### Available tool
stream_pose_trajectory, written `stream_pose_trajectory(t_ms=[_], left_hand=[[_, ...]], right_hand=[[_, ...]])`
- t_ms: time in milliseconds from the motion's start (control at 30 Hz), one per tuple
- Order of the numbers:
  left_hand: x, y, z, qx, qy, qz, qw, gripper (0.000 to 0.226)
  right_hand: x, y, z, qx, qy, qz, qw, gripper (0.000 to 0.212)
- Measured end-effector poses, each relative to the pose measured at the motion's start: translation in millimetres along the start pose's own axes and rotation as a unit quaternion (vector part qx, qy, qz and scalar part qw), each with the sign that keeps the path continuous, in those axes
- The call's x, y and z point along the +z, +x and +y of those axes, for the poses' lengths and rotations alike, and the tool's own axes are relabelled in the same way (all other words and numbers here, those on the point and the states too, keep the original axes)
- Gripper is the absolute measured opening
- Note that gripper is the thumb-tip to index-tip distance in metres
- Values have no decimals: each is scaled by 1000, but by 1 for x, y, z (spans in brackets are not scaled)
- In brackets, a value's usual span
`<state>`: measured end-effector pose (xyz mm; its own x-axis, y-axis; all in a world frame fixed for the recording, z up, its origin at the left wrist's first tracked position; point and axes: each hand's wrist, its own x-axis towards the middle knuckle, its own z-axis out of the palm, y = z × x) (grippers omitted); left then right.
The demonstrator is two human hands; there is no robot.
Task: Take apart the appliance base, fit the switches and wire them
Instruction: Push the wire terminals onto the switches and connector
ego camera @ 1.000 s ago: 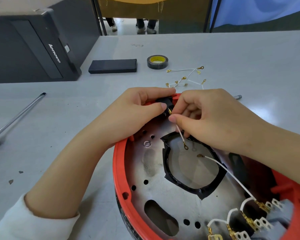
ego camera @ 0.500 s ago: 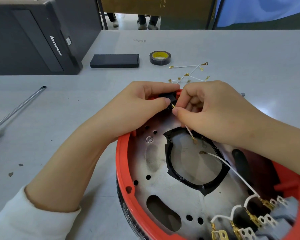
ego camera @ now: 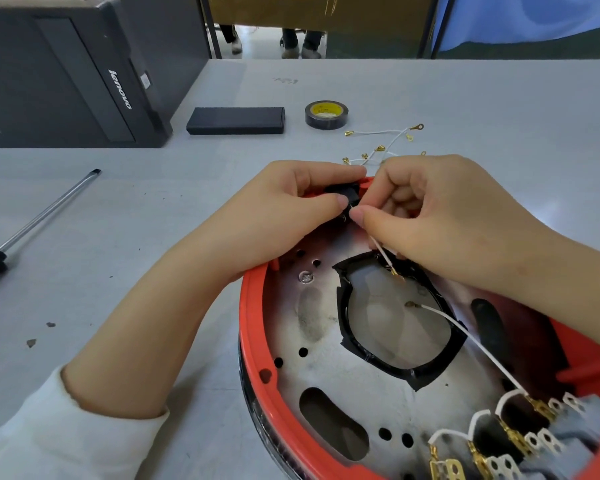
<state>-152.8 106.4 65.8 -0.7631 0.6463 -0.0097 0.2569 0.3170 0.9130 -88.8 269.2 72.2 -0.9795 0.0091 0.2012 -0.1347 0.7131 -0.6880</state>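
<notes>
Base (ego camera: 257,341) opened, wiring under way: left hand (ego camera: 291,216) grips switch (ego camera: 340,195) at 12 o'clock; right hand (ego camera: 440,223) pinches wire (ego camera: 381,254); spare wires (ego camera: 381,147) remain.

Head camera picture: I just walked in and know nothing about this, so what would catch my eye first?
Probably the bright orange appliance base lying open at lower right, its metal plate showing. At its far rim the left hand grips a small black switch, while the right hand pinches a thin white wire against it. Beyond them, loose wires and a tape roll lie on the grey table.
</notes>
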Motion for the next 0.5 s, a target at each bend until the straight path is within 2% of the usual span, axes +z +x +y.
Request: stream_pose_trajectory(t_ms=[400, 500], left_hand=[[0, 0, -1, -9, -4, 8, 1000, 37], [1, 0, 0, -9, 5, 12, 1000, 37]], right_hand=[[-1, -1, -2, 29, -32, -64, 997, 21], [-2, -2, -3, 36, -32, -74, 996, 17]])
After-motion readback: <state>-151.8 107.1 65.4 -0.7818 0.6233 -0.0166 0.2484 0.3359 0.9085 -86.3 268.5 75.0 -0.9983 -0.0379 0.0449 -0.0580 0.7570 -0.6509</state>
